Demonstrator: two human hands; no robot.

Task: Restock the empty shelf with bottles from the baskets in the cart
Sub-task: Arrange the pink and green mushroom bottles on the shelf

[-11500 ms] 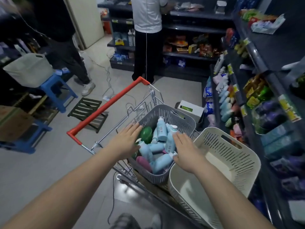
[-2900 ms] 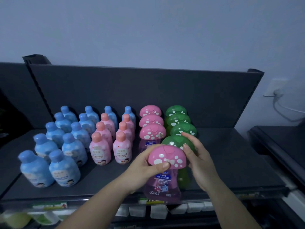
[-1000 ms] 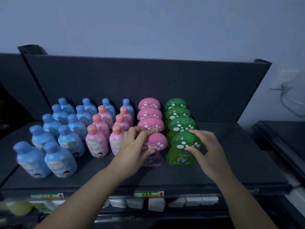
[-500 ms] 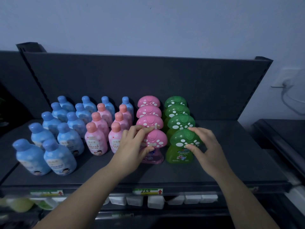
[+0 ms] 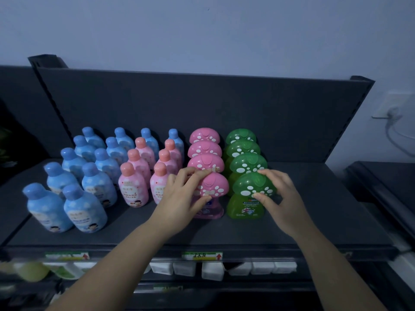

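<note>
On the dark shelf (image 5: 314,221) stand rows of bottles. The front pink mushroom-cap bottle (image 5: 215,189) stands upright, and my left hand (image 5: 182,198) holds its cap between thumb and curled fingers. Beside it, on the right, stands the front green mushroom-cap bottle (image 5: 249,194); my right hand (image 5: 280,196) grips its cap from the right with thumb in front and fingers on top. Behind each runs a file of matching mushroom bottles. To the left stand small pink bottles (image 5: 132,189) and blue bottles (image 5: 83,209) in rows.
The shelf's back panel (image 5: 202,102) rises behind the rows. Price tags (image 5: 202,255) line the front edge, with white packs on the shelf below. A neighbouring dark shelf (image 5: 381,187) lies to the right, and a wall socket with a cable (image 5: 390,113) above it.
Since 2.9 s ago both mushroom bottles have been set down at the front of their files. Over the last second my hands have stayed on the two caps, barely moving.
</note>
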